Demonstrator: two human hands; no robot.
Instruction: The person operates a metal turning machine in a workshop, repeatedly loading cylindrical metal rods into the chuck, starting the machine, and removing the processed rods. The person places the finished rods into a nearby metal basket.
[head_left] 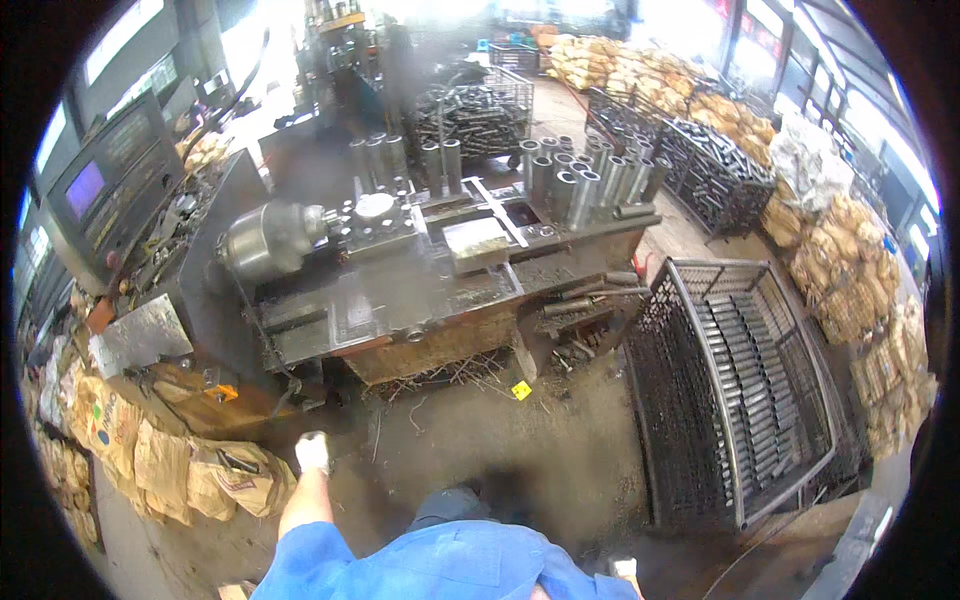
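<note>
My left hand, in a white glove, hangs low in front of the dark metal lathe and holds nothing that I can see. Only a white-gloved tip of my right hand shows at the bottom edge beside my blue sleeve; its fingers are hidden. Several grey metal tubes stand upright on the right end of the machine bed. A round chuck sits at the machine's left end.
A wire crate half filled with metal tubes stands on the right. Further crates and stacked sacks line the back right. Filled sacks lie at lower left. A control panel stands far left. Swarf litters the floor.
</note>
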